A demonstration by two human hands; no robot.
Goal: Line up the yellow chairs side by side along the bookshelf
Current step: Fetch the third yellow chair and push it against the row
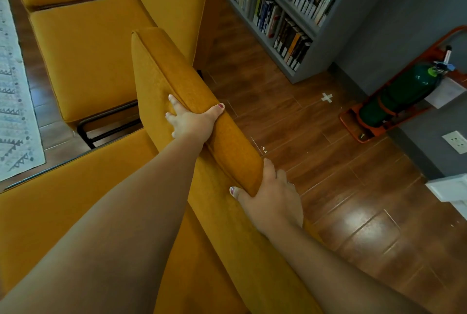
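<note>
Upper left, two chairs [83, 55] already stand aligned near the bookshelf [328, 43]; my left hand [192, 121] and right hand [275, 200] grasp a third's backrest [161, 60], not yet placed.

Open strip of wooden floor [290, 121] between the chair backs and the bookshelf [326, 43]: passable. Its right side is blocked by a green fire extinguisher [404, 91] in an orange stand at the wall. The near yellow chair [192, 101] sits skewed to the next yellow chair [86, 60], with a narrow wedge of floor between them.
</note>
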